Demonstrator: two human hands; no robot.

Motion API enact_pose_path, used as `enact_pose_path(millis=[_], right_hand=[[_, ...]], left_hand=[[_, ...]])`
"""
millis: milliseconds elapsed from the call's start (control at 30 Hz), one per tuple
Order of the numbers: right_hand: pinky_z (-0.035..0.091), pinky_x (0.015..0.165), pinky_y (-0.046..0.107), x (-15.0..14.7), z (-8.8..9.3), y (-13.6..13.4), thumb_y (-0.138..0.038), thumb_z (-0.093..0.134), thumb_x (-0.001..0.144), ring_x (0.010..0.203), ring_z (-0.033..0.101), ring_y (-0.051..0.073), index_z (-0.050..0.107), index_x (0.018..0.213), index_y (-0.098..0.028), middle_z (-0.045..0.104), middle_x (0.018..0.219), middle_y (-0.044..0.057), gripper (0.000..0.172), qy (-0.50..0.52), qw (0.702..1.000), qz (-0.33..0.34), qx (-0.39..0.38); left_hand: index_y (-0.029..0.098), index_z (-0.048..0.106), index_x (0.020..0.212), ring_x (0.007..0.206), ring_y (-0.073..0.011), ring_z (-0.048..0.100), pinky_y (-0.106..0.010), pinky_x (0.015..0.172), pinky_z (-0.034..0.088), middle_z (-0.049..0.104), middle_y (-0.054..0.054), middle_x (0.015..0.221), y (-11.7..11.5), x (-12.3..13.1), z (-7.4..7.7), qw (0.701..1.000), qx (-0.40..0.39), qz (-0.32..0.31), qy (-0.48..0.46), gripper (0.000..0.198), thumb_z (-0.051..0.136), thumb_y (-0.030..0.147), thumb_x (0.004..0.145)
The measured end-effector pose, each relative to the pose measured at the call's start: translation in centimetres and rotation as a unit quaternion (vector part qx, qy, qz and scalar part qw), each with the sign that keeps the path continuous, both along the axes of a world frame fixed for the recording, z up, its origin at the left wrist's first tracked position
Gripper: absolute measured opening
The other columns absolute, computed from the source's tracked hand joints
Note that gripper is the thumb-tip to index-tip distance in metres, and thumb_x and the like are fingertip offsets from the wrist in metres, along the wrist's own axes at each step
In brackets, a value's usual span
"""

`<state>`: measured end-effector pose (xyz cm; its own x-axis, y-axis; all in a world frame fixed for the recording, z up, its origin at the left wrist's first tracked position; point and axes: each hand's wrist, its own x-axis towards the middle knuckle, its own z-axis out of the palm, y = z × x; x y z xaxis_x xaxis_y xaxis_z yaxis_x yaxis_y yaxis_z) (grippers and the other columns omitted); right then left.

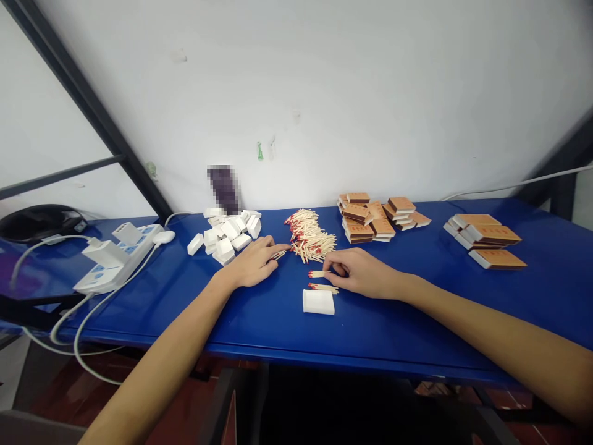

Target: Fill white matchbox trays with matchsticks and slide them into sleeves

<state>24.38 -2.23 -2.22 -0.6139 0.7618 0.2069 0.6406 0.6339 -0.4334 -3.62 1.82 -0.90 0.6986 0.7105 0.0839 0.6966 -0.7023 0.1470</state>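
Head view: the left hand (254,264) lies palm down on the blue tabletop (417,315), fingers nearly straight, tips resting on a few loose matches (279,253) at the edge of the match pile (311,238); the right hand (365,276) pinches a small bundle of matches (317,273) between thumb and forefinger; spare matches (324,288) lie just beside it, a white tray (319,302) near them; a heap of white trays (228,235) sits left of the pile, orange matchbox sleeves (370,219) to its right.
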Motion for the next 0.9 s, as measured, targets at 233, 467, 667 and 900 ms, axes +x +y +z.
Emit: enact_pose_path(millis=[233, 467, 667, 900], right_hand=[[0.028, 0.056, 0.025, 0.06, 0.01, -0.03, -0.027, 0.055, 0.088, 0.054, 0.043, 0.011, 0.062, 0.081, -0.019, 0.045, 0.059, -0.005, 0.012, 0.0, 1.0, 0.003, 0.0], [0.027, 0.055, 0.024, 0.05, -0.09, 0.09, -0.027, 0.055, 0.088, 0.054, 0.042, 0.011, 0.062, 0.081, -0.019, 0.045, 0.059, -0.005, 0.012, 0.007, 1.0, 0.006, 0.001], [0.028, 0.056, 0.024, -0.01, 0.06, 0.03, -0.028, 0.054, 0.088, 0.053, 0.042, 0.011, 0.062, 0.081, -0.019, 0.044, 0.059, -0.005, 0.014, 0.003, 1.0, 0.005, 0.002], [0.028, 0.055, 0.024, -0.05, 0.19, -0.09, -0.029, 0.054, 0.089, 0.054, 0.043, 0.011, 0.062, 0.08, -0.019, 0.046, 0.059, -0.004, 0.016, 0.001, 1.0, 0.001, 0.008]], left_hand=[[0.015, 0.045, 0.142, 0.096, -0.0254, 0.051, -0.041, 0.09, 0.042, 0.051, -0.009, 0.101, 0.31, 0.41, 0.18, 1.0, -0.005, 0.005, 0.01, 0.056, 0.037, 0.02, 0.087], [0.016, 0.049, 0.136, 0.096, -0.0256, 0.053, -0.04, 0.088, 0.043, 0.053, -0.009, 0.102, 0.31, 0.28, 0.1, 1.0, 0.006, 0.005, 0.001, 0.05, 0.039, 0.021, 0.087], [0.017, 0.053, 0.119, 0.09, -0.0237, 0.053, -0.037, 0.081, 0.042, 0.054, -0.006, 0.093, 0.21, 0.09, 0.02, 1.0, 0.004, 0.003, -0.019, 0.037, 0.041, 0.02, 0.085], [0.019, 0.053, 0.12, 0.085, -0.0216, 0.054, -0.034, 0.076, 0.043, 0.055, -0.004, 0.09, 0.09, -0.1, 0.02, 0.999, 0.016, 0.009, -0.045, 0.039, 0.046, 0.018, 0.082]])
